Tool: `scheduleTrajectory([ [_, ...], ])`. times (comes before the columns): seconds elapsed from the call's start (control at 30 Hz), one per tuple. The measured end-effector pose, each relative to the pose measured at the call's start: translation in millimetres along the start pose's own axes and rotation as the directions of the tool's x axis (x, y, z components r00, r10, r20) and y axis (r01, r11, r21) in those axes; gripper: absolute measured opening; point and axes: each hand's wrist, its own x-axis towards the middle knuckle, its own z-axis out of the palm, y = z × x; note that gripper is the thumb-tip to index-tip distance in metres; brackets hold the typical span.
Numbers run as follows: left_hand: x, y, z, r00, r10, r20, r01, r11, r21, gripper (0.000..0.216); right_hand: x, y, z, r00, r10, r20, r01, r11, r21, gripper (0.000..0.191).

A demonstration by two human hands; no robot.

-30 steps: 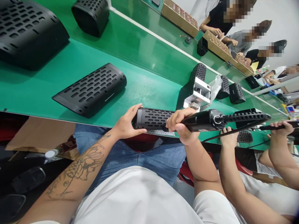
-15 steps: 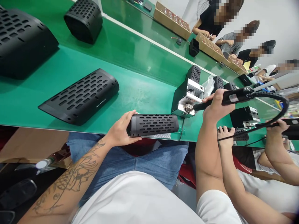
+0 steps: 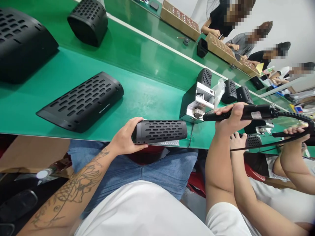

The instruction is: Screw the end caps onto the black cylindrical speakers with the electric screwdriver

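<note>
My left hand is wrapped round the left end of a black perforated speaker housing, which lies along the front edge of the green bench. In my right hand is a black electric screwdriver, held nearly level, its cable running off to the right. The tool's tip meets the metal pick-up block of a screw feeder, a black and silver box on the bench. Whether a screw sits on the bit is too small to tell. A larger black speaker housing lies tilted to the left of my left hand.
More black housings stand at the back left and behind the feeder. A thin cable hangs over the bench edge. At right, a co-worker's hand rests on another housing. Across the bench, people work beside cardboard trays.
My right hand has tipped the screwdriver from slanting upward to nearly level and lowered slightly, with its tip still at the feeder. The left hand and its housing have barely moved.
</note>
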Motion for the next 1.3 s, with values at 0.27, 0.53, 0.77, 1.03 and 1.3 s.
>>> scheduleTrajectory([
  [0.27,0,37,8,0.916,0.238,-0.322,-0.170,0.959,0.225,0.065,-35,-60,19,0.959,0.283,0.024,-0.273,0.897,0.347,0.038],
  [0.53,19,134,2,0.989,-0.082,-0.122,0.032,0.928,-0.371,0.045,-91,-105,42,0.915,0.175,0.364,-0.352,0.787,0.507,0.032],
  [0.77,19,126,10,0.978,-0.168,0.125,0.206,0.659,-0.724,0.028,-104,-111,50,0.904,0.163,0.395,-0.371,0.758,0.536,0.035],
  [1.03,7,126,15,0.958,-0.234,0.165,0.262,0.481,-0.837,0.031,-100,-123,28,0.906,0.225,0.359,-0.377,0.816,0.438,0.040],
  [1.3,2,121,12,0.982,-0.155,0.111,0.183,0.597,-0.781,0.021,-103,-141,34,0.869,0.154,0.469,-0.407,0.762,0.503,0.031],
])
